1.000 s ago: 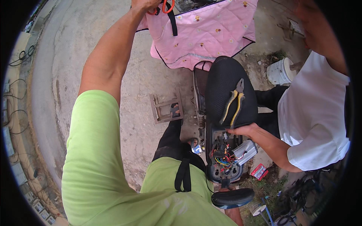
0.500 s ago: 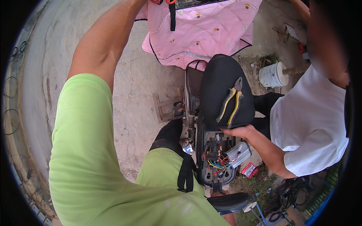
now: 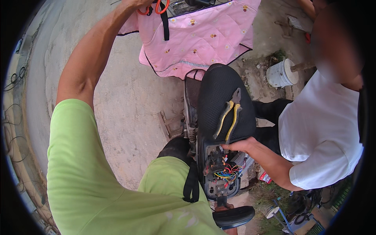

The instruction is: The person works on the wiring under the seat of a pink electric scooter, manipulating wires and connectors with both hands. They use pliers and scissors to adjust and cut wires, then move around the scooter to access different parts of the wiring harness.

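My left arm reaches to the top edge, where my left hand (image 3: 141, 3) is mostly cut off beside orange-red loops (image 3: 161, 7) over a pink quilted cover (image 3: 199, 43). My right hand (image 3: 225, 206) is wrapped round the bracket under a black padded backrest (image 3: 234, 216), which hides much of it. Between them, an electric scooter's black seat (image 3: 219, 94) is tilted up, with yellow-and-black pliers (image 3: 230, 113) lying on it. A co-worker's hand (image 3: 244, 145) holds the seat's lower edge. Below it, colourful wires (image 3: 229, 172) spill from the open compartment (image 3: 211, 184).
The co-worker in a white shirt (image 3: 313, 129) stands close on the right. Behind the seat are a white bucket (image 3: 282, 73) and a small wooden frame (image 3: 171, 124) on the concrete. A red package (image 3: 265, 177) lies near the wires, and a blue-framed item (image 3: 284, 219) is at lower right.
The scooter, cover and pliers sit further left and slightly lower in the picture, as my view has shifted. More of my right hand shows, and less of the silver box beside the wires.
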Available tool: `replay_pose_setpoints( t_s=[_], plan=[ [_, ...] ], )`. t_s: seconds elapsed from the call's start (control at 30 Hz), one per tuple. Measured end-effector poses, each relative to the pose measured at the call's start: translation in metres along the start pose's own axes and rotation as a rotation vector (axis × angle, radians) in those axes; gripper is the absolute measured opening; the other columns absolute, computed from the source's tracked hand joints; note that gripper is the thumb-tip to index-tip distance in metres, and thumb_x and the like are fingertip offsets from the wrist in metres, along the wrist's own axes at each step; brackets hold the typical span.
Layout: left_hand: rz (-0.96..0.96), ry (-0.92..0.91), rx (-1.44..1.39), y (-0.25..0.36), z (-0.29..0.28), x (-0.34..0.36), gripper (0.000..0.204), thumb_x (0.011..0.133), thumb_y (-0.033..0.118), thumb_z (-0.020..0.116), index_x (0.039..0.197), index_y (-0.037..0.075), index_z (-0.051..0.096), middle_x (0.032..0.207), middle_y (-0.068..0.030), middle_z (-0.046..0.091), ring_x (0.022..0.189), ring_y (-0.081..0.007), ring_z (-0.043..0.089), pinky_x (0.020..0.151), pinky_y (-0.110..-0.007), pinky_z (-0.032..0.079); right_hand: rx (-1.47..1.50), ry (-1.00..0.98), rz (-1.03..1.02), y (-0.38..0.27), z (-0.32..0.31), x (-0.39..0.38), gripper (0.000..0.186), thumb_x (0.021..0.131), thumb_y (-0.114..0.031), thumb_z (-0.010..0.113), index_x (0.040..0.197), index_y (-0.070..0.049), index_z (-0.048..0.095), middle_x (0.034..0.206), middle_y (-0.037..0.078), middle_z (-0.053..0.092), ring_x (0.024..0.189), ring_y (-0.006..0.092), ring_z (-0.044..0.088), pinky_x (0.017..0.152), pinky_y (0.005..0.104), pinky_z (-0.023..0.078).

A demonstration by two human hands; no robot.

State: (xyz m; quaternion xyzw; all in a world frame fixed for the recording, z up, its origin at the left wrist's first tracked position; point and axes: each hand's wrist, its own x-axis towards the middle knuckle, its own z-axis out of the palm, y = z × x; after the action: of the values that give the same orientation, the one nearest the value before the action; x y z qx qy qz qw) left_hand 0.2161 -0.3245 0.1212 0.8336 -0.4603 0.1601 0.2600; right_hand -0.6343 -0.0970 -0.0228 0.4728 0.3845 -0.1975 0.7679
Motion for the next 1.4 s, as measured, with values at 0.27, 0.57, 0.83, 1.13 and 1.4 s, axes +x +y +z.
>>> replay_pose_setpoints(
  t_s=[0.27,0.57,0.83,1.13,1.4],
  plan=[
    [-0.031,-0.078,-0.039,0.038,0.005,0.007,0.04,0.091,0.02,0.057,0.13,0.011,0.059,0.109,-0.0244,0.071,0.103,-0.0448,0.067,0.086,-0.054,0.054,0.037,-0.139,0.0,0.002,-0.02,0.002,0.041,0.092,-0.035,0.06,0.114,-0.001,0.052,0.072,-0.003,0.047,0.065,0.0125,0.05,0.066,0.0289,0.044],
    [0.064,-0.12,0.108,-0.054,0.05,0.028,0.042,0.097,0.035,0.061,0.129,0.009,0.055,0.108,-0.0228,0.072,0.101,-0.044,0.068,0.085,-0.052,0.052,0.116,-0.17,0.069,-0.031,-0.034,0.017,0.042,0.091,-0.033,0.061,0.115,0.0,0.052,0.072,-0.004,0.047,0.064,0.0122,0.05,0.065,0.0287,0.044],
    [0.157,-0.22,0.295,0.005,0.033,0.029,0.037,0.089,0.028,0.064,0.12,0.008,0.058,0.106,-0.0234,0.072,0.099,-0.0436,0.068,0.082,-0.053,0.055,0.1,-0.126,0.074,-0.025,-0.045,0.022,0.042,0.09,-0.031,0.062,0.116,0.001,0.052,0.072,-0.004,0.047,0.064,0.0119,0.049,0.064,0.0286,0.043],
    [0.112,-0.011,-0.019,0.012,0.034,0.037,0.044,0.086,0.024,0.064,0.126,0.006,0.06,0.106,-0.0264,0.071,0.104,-0.0468,0.066,0.089,-0.054,0.053,0.079,-0.112,0.108,-0.015,-0.045,0.034,0.043,0.09,-0.029,0.063,0.117,0.001,0.053,0.072,-0.004,0.047,0.064,0.0116,0.049,0.063,0.0284,0.043],
    [0.084,-0.105,0.069,0.035,0.043,0.048,0.04,0.088,0.024,0.063,0.125,0.008,0.06,0.106,-0.0263,0.07,0.103,-0.047,0.066,0.087,-0.057,0.053,0.111,-0.114,0.121,0.008,-0.061,0.038,0.043,0.089,-0.028,0.064,0.118,0.002,0.053,0.072,-0.004,0.047,0.063,0.0113,0.049,0.062,0.0283,0.043]
  ],
)
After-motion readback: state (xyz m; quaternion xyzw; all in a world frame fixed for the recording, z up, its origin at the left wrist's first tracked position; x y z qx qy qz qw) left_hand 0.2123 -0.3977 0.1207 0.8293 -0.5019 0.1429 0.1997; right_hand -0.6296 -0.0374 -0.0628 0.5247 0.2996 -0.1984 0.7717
